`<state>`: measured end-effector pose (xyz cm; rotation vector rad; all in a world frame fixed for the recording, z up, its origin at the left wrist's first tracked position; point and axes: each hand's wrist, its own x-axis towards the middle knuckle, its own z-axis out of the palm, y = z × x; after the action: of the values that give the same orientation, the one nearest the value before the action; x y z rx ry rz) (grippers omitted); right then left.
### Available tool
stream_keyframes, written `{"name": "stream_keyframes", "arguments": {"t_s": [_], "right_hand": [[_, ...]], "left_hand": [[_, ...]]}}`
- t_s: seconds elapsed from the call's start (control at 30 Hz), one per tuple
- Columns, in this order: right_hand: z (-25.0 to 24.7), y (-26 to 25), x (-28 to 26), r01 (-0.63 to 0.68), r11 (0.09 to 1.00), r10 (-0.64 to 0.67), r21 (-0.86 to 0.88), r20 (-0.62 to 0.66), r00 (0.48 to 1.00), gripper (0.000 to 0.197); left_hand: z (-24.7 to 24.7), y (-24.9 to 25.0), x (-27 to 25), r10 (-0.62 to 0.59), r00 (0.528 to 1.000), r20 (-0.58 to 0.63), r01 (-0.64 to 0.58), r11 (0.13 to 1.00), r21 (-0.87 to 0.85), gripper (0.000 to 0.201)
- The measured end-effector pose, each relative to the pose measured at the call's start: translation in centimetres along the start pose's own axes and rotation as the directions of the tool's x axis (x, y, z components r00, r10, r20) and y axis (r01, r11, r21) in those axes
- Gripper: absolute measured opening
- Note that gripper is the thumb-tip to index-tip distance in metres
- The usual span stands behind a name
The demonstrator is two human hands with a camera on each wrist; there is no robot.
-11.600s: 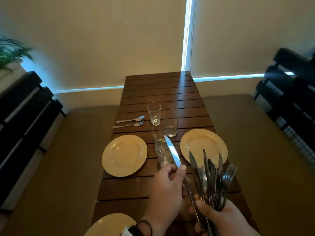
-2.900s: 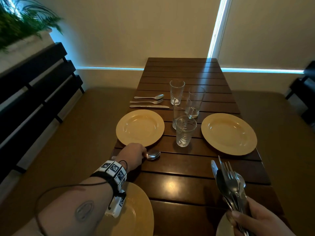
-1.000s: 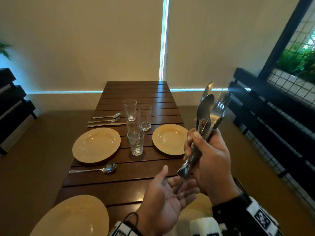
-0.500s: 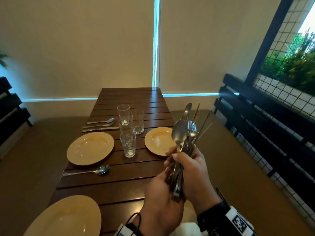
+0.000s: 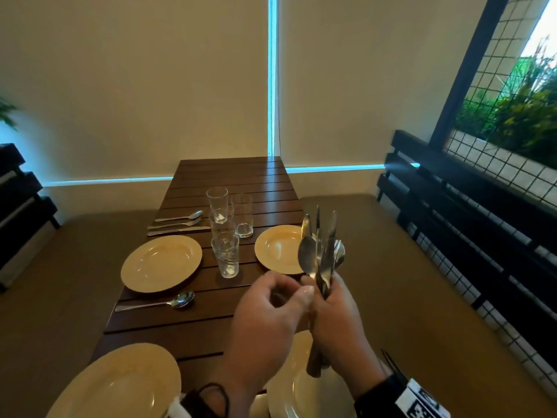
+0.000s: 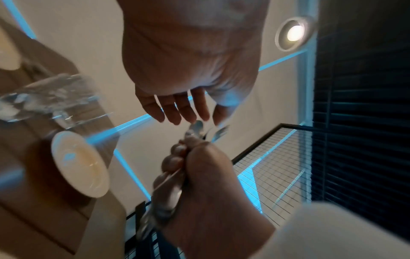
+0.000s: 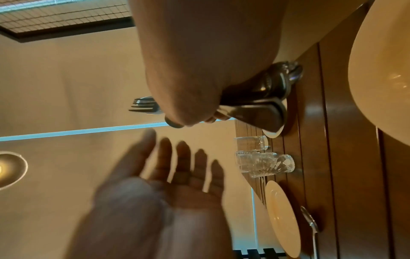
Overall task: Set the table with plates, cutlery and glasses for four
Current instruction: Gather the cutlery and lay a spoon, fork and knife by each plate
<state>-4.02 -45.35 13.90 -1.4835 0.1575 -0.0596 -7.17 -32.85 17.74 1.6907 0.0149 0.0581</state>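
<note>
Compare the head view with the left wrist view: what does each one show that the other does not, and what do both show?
Only the head view shows the full layout: the spoon, fork and knife laid beyond the far left plate, a lone spoon on its near side, four glasses clustered mid-table, and two near plates.

Only the left wrist view shows a round ceiling lamp and the left hand from the palm side, fingers extended.

Both show the right hand gripping the cutlery bundle, and the far right plate.
</note>
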Motion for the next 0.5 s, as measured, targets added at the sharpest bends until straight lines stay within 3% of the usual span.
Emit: {"name": "stream_keyframes", "arguments": {"t_s": [0.07,0.17,0.23,0.37,0.4,0.43,0.47,0.5], "right_hand": [[0.2,-0.5,-0.6,-0.149,0.952,0.129,0.268,0.089,0.988,0.026],[0.5,-1.1,-1.1,-0.247,0.843,0.205,0.477,0.139,0.969,0.04],[0.6,-0.8,-1.1,-0.274,0.796,0.252,0.539,0.116,0.961,0.038],[0.3,-0.8,-1.2,-0.282,0.808,0.285,0.516,0.076,0.955,0.033],[0.1,-0.7,-1.2,-0.256,0.85,0.258,0.46,0.06,0.964,0.032],[-0.1,-0.3,-1.2,-0.195,0.935,0.193,0.297,0.035,0.981,0.027],[-0.2,0.0,-1.1,-0.121,0.992,0.121,0.037,0.016,0.993,0.02],[-0.4,0.6,-1.0,-0.049,0.973,0.053,-0.225,0.012,0.999,0.012]], "left_hand": [[0.5,0.7,0.1,0.064,0.995,0.076,-0.075,0.985,0.154,0.015],[1.6,0.3,0.9,0.091,0.994,0.053,-0.103,0.935,0.34,0.02],[2.0,-0.2,1.5,0.1,0.994,0.045,-0.11,0.924,0.365,0.016],[2.5,-0.4,1.8,0.074,0.997,0.015,-0.075,0.96,0.27,0.011],[2.7,-0.3,1.8,0.072,0.997,-0.011,-0.068,0.97,0.232,0.009],[2.8,-0.1,2.0,0.08,0.996,-0.046,-0.069,0.979,0.192,0.009],[2.7,0.2,2.3,0.09,0.992,-0.09,-0.076,0.986,0.147,0.01],[2.4,0.6,2.6,0.096,0.986,-0.138,-0.084,0.992,0.09,0.01]]}}
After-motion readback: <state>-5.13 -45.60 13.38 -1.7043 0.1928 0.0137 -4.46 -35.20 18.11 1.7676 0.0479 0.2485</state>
